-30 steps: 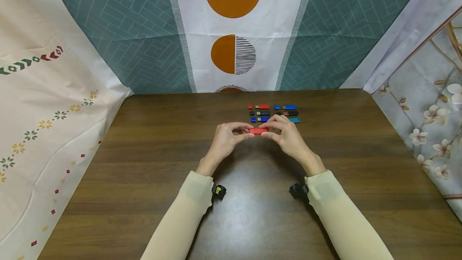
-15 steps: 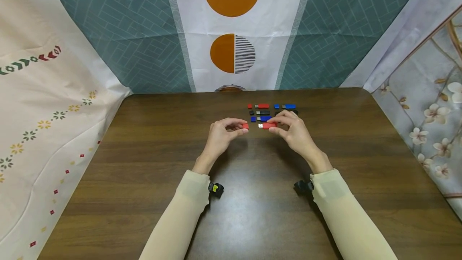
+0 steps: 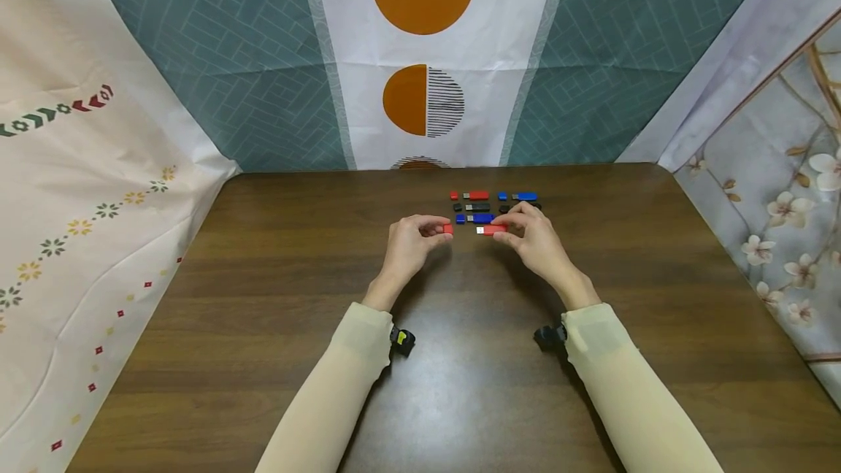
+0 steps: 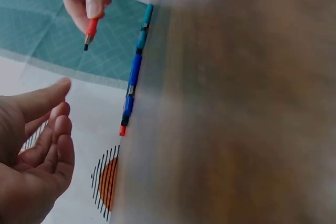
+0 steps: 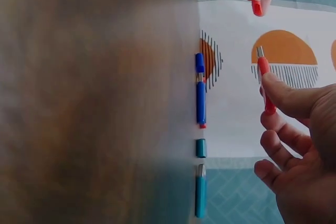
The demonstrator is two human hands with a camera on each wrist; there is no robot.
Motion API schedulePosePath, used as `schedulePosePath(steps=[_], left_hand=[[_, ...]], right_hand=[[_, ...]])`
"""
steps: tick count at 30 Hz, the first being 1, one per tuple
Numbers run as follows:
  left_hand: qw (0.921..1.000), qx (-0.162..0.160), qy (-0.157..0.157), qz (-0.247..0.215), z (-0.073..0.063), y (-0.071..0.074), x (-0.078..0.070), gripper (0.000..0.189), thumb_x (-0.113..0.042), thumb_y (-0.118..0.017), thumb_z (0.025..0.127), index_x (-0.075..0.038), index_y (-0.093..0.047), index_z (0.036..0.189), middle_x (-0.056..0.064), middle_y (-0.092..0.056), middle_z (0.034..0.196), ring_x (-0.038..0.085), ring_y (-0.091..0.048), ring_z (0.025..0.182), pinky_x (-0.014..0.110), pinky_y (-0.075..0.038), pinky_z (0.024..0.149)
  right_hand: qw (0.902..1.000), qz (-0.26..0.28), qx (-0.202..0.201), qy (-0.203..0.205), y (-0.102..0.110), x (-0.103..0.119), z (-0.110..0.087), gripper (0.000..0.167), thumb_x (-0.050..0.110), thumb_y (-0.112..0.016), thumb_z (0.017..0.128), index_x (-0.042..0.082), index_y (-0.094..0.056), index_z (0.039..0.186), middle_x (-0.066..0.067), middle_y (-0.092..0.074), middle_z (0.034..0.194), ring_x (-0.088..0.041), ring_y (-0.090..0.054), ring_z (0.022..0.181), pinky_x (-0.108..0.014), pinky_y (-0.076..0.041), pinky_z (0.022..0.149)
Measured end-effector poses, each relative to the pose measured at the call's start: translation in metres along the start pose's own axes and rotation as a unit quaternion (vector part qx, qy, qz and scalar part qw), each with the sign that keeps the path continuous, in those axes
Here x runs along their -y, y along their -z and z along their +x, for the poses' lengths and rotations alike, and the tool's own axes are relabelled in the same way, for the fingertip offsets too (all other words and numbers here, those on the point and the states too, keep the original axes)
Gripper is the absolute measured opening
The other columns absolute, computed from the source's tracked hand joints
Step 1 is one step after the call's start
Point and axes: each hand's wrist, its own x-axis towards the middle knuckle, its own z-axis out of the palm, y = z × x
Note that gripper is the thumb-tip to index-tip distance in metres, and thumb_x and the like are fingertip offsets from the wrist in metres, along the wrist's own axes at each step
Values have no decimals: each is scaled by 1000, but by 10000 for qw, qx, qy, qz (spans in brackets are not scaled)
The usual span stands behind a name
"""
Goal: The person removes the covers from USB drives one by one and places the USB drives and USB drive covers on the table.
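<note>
Between thumb and fingertips my left hand (image 3: 407, 248) pinches a small red cap (image 5: 256, 8), held above the table. A red USB flash drive (image 5: 265, 85) is pinched by my right hand (image 3: 537, 245), its bare metal plug (image 5: 260, 51) pointing left toward the cap. A short gap separates cap and drive. In the left wrist view the cap is hidden behind my left thumb and fingers. Just beyond the hands lies an uncapped dark blue flash drive (image 3: 482, 218) with its blue cap (image 3: 461, 219) at its left.
Farther back on the brown table (image 3: 296, 276) lie more uncapped drives with caps beside them: a red drive (image 3: 478, 195), a black drive (image 3: 479, 207) and a blue drive (image 3: 525, 196). A teal drive (image 5: 200, 195) shows in the right wrist view. A curtain (image 3: 263, 93) hangs behind.
A second ago both hands held the red drive with its cap on. The cap has come off, and the hands have drawn apart, left hand with the cap, right hand with the drive.
</note>
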Motion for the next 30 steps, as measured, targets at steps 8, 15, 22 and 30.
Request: schedulePosePath(steps=[8,15,22,30], left_hand=[[9997,98,233,-33,12,-10,-6,17,-14,-87,86,-10,-83,102,-1,-75,84,13,-67,76,25,-52,66],[9992,195,345,105,19,-15,-7,19,-17,-87,86,-10,-82,103,-2,-74,83,12,-68,75,26,-54,68],[9989,243,372,179,21,-15,-6,18,-17,-88,86,-9,-82,102,-1,-75,82,11,-69,74,26,-55,67],[9980,370,457,220,23,-16,-6,18,-17,-87,87,-10,-82,103,-1,-75,84,12,-68,75,28,-54,67]], right_hand=[[10000,-12,74,42,2,-7,6,23,10,-76,96,2,-77,117,-10,-57,105,-33,-50,98,-40,-41,78],[9999,-67,145,-56,2,-13,12,23,12,-76,96,2,-76,118,-9,-58,106,-35,-49,99,-40,-40,79],[9993,-198,287,-147,2,-12,18,24,14,-76,97,3,-76,118,-10,-58,107,-35,-49,99,-41,-38,80],[9990,-215,360,-169,2,-11,20,25,15,-76,97,3,-76,119,-9,-58,103,-32,-47,96,-40,-38,78]])
